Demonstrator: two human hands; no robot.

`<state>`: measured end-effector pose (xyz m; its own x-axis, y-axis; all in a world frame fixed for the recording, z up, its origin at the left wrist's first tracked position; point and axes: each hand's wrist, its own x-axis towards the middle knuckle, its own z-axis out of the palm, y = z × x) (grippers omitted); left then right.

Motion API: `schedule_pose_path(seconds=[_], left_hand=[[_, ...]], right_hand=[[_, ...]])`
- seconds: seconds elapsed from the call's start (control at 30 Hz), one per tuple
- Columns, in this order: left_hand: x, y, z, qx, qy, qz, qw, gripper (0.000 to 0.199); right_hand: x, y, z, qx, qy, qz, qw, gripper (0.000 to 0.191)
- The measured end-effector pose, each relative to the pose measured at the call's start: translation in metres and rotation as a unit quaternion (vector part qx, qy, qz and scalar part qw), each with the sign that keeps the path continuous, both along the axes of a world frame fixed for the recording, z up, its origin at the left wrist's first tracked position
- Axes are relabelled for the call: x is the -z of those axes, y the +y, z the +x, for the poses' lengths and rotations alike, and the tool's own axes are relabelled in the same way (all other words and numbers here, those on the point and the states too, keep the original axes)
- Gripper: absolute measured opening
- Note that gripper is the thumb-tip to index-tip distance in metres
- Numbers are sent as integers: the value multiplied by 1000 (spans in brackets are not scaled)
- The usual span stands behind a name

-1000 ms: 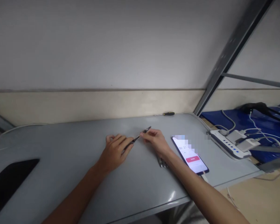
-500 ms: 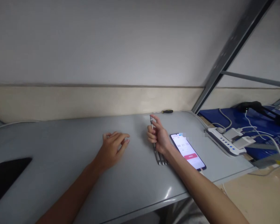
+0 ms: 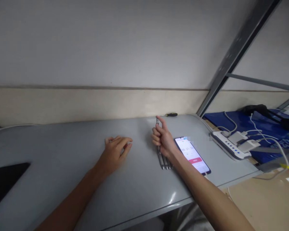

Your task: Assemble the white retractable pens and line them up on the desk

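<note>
Right hand: closed, fingers curled around a slim pen, index fingertip at its far end; whether the pen is lifted cannot be told. Left hand: loosely open, fingers bent, nothing seen between the fingertips, well apart from the pen.

Row of pens: near ends side by side below the right hand, the rest partly hidden by hand and wrist. Likely faults: smooth, rounded barrels could roll if bumped; a careless wrist could splay the row or nudge the phone just beside the forearm.

Materials, outward: pens, narrow, with shiny metallic tips; phone, flat glass slab, lit screen, rounded corners; tabletop, smooth grey, glossy near the front edge; screwdriver, thin metal shaft, black-and-yellow handle, by the wall; power strip, white and dark oblong, boxy white adapters.
</note>
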<state>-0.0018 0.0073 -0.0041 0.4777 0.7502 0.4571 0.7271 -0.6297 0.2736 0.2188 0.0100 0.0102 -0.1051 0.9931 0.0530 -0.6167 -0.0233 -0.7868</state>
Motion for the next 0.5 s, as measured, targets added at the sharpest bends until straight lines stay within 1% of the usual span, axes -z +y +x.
schedule_pose_path(seconds=[0.07, 0.23, 0.4, 0.5], left_hand=[[1, 0, 0, -3, 1, -2, 1000, 22], [2, 1, 2, -6, 0, -12, 1000, 23], [1, -1, 1, -13, -7, -21, 1000, 23], [1, -1, 1, -17, -9, -22, 1000, 23]], right_hand=[[0, 0, 1, 3, 0, -6, 1000, 31], [-1, 0, 2, 10, 6, -7, 1000, 32], [0, 2, 1, 19, 22, -35, 999, 24], [1, 3, 0, 26, 22, -42, 999, 25]])
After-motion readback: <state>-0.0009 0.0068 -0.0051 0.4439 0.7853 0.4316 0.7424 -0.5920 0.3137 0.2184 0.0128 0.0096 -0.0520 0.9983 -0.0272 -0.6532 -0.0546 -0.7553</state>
